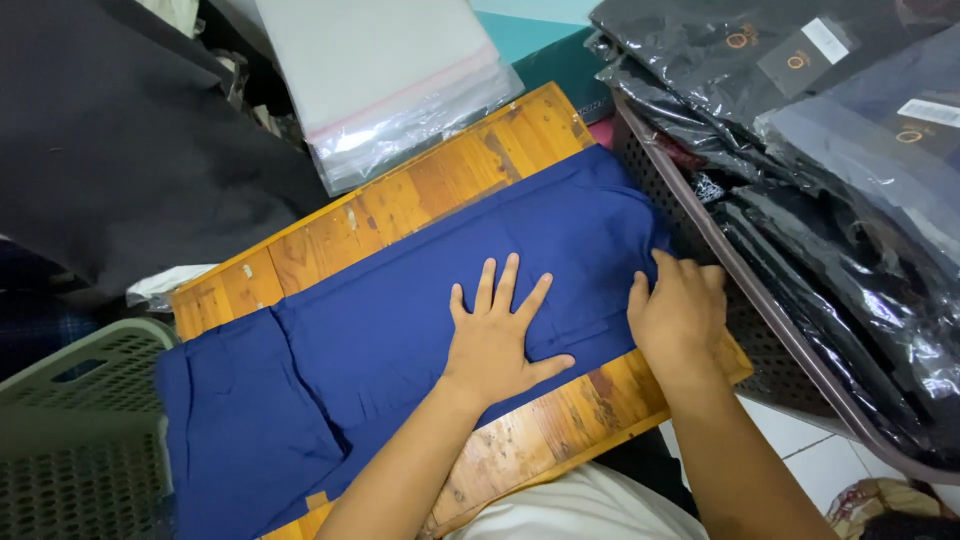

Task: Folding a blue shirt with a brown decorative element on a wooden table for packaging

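While pressed flat with fingers fanned wide, left hand (497,338) seen resting palm-down on a blue garment (400,330), gripping nothing, only bearing down on the cloth. Just to its right, right hand (680,310) curled over the garment's near edge, fingers bent and closed on the fabric at the end by the basket. Beneath both hands, blue garment spread lengthwise across a wooden board (440,185), one end hanging off well to the left of the left hand, over a grey-green perforated basket (80,430). Bare orange-brown wood showing beyond the fingertips and again below the wrists. Touching or nearly touching the right hand's far side, rim of a brown perforated tray (770,310), loaded with black garments sealed in glossy clear bags (830,200), stacked in overlapping rows. Further out past the fingertips of the left hand, a stack of empty clear plastic bags (390,80) lying at the board's far edge, partly overhanging it. Well up and left of the left hand, a large dark cloth (120,140) draped in a heap. Nearest the forearms, at the bottom, a patch of white clothing (580,510) on the person; pale floor tiles (810,460) visible below the right forearm.
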